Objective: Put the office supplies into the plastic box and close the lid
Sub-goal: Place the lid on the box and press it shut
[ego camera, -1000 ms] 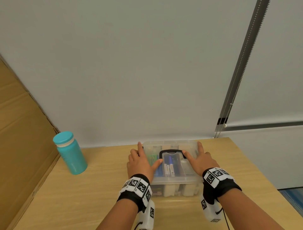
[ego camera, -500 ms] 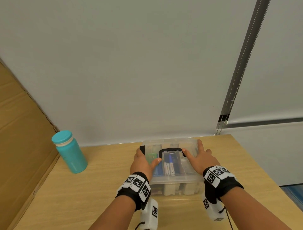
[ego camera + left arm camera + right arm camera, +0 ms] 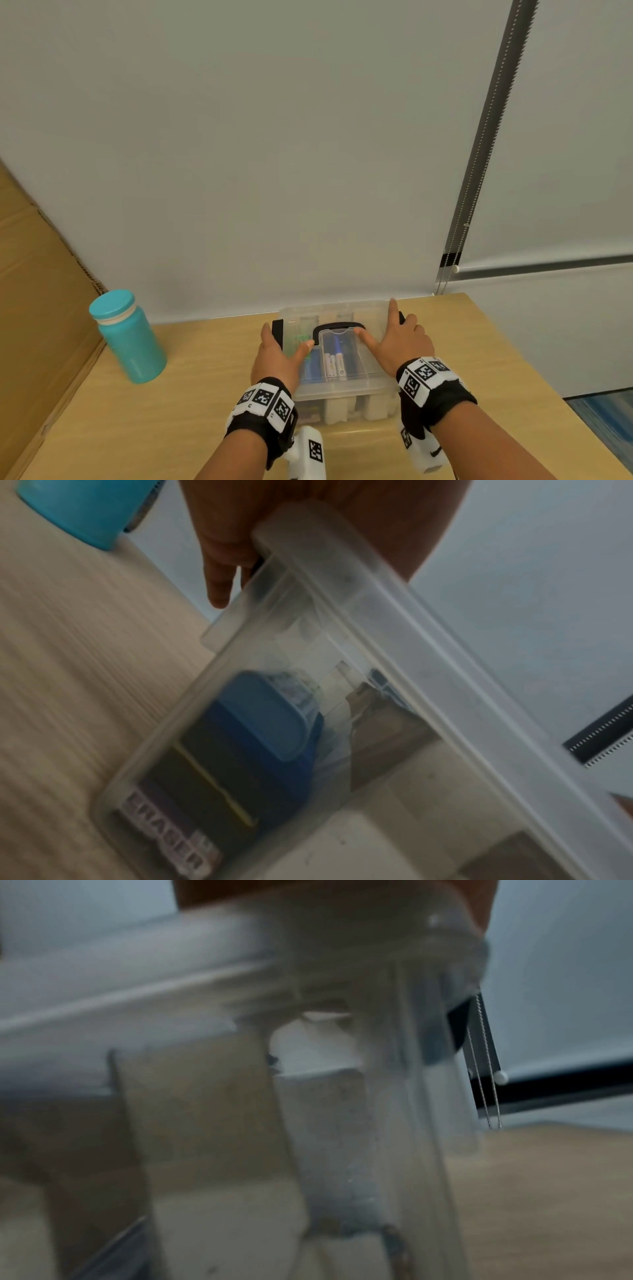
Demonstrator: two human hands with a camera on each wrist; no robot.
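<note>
Both hands lie flat, fingers spread: left hand [image 3: 278, 359] and right hand [image 3: 399, 344] press the box lid [image 3: 346, 373].

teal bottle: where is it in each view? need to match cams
Head: teal bottle stands left on the table, well apart from the plastic box.
Left wrist: top-left corner, cropped.
Right wrist: not in view.
Shared landmark: the plastic box, in all three.

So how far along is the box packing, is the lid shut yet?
Supplies look packed: markers and an eraser show through the clear plastic box. The lid is on, with left hand and right hand pressing it flat. Left: the black side clips; whether they are latched is unclear.
</note>
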